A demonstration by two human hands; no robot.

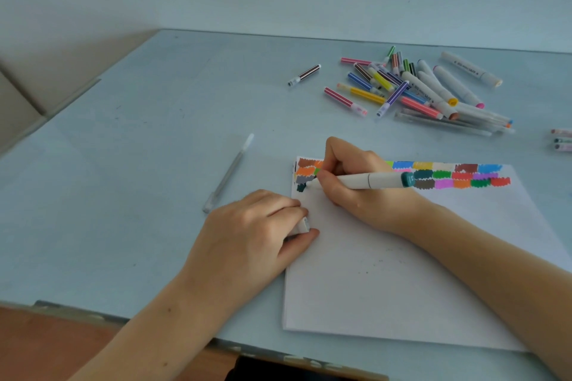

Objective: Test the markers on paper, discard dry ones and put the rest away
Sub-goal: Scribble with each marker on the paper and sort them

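A white sheet of paper (387,272) lies on the table, with rows of colour swatches along its far edge. My right hand (356,182) grips a fat white marker (371,180) with a teal end. Its tip touches the paper at a small dark teal mark (301,187) near the sheet's left edge. My left hand (260,226) rests at the paper's left edge with its fingers curled round a white marker cap (302,225).
A pile of thin and fat markers (418,90) lies at the back right. A single dark marker (305,75) lies left of the pile. A clear gel pen (229,175) lies left of the paper. More marker ends (561,139) show at the right edge.
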